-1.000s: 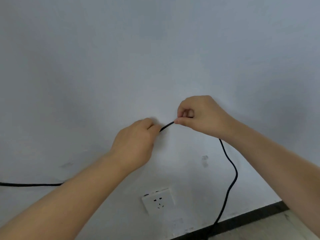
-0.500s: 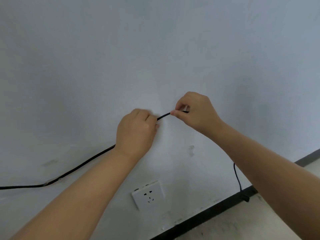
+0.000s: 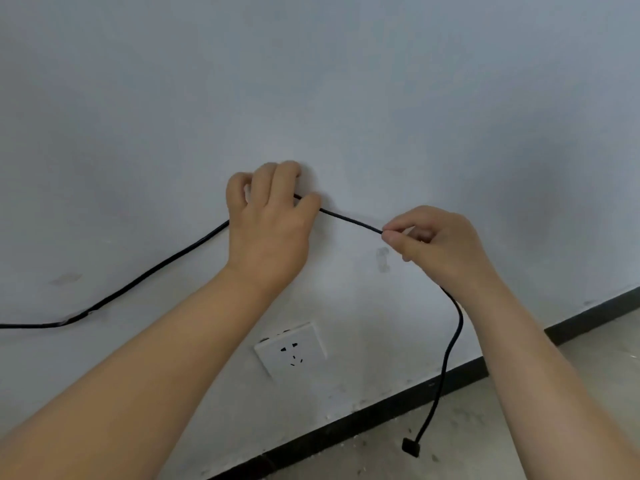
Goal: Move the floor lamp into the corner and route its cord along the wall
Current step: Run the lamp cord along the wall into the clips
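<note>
A thin black lamp cord (image 3: 349,220) runs across the white wall (image 3: 311,81). It comes in from the left edge, rises diagonally to my left hand (image 3: 270,223), spans to my right hand (image 3: 436,242), then hangs down to a black plug (image 3: 411,447) near the floor. My left hand presses the cord against the wall with thumb and fingers. My right hand pinches the cord between thumb and forefinger, slightly lower. At the lower left the cord passes a fixed point on the wall (image 3: 78,317). The lamp itself is out of view.
A white wall socket (image 3: 291,348) sits below my hands, with nothing plugged in. A black skirting board (image 3: 381,407) runs along the wall's foot above a pale, dusty floor (image 3: 485,427). A small clear mark or clip (image 3: 382,258) is on the wall beside my right hand.
My right hand has slid rightward and down along the cord, widening the gap between the hands. The left hand stays pressed on the wall. The hanging end and plug are now in view.
</note>
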Action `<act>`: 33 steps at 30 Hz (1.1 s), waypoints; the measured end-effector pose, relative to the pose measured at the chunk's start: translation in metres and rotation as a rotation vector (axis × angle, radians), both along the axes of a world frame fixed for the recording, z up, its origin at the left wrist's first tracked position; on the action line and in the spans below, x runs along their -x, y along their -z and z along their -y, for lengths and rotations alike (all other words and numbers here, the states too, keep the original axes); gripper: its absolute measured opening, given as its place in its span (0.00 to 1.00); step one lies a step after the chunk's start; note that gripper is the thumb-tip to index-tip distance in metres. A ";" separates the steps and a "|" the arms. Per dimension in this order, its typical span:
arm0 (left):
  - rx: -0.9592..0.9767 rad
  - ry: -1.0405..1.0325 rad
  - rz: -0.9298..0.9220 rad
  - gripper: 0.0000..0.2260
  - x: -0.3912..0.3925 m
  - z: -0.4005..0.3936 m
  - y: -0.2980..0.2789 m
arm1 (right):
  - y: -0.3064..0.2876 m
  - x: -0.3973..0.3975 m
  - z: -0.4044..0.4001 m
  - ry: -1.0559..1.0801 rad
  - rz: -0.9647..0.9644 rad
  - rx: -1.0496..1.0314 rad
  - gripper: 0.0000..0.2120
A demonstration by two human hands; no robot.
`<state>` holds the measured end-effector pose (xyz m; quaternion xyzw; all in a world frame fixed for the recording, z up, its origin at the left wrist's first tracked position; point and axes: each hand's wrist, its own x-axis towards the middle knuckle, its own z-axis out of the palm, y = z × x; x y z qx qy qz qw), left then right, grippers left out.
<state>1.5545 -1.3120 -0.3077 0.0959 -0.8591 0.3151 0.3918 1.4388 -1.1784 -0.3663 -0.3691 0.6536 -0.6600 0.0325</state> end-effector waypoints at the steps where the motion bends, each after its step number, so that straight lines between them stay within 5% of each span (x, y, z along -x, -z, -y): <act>1: 0.040 0.001 -0.001 0.11 0.002 -0.003 0.004 | 0.006 0.002 0.000 -0.044 0.014 -0.014 0.15; 5: 0.074 0.158 0.100 0.08 0.013 -0.028 0.041 | 0.033 0.016 -0.004 -0.245 0.120 -0.067 0.15; 8: -0.143 0.168 0.149 0.07 0.018 -0.035 0.058 | 0.056 0.030 -0.014 -0.395 0.241 -0.134 0.15; 12: -0.483 0.075 0.116 0.03 0.026 -0.032 0.062 | 0.077 0.041 -0.020 -0.374 0.300 -0.232 0.13; 17: -0.603 -0.025 0.164 0.02 0.037 -0.041 0.070 | 0.081 0.042 -0.012 -0.255 0.248 -0.185 0.11; 28: -0.298 -0.069 0.410 0.06 0.056 -0.041 0.059 | 0.088 0.043 -0.005 -0.227 0.164 -0.180 0.10; 33: 0.004 -0.009 0.634 0.12 0.058 -0.042 0.047 | 0.098 0.048 -0.002 -0.186 0.198 -0.156 0.06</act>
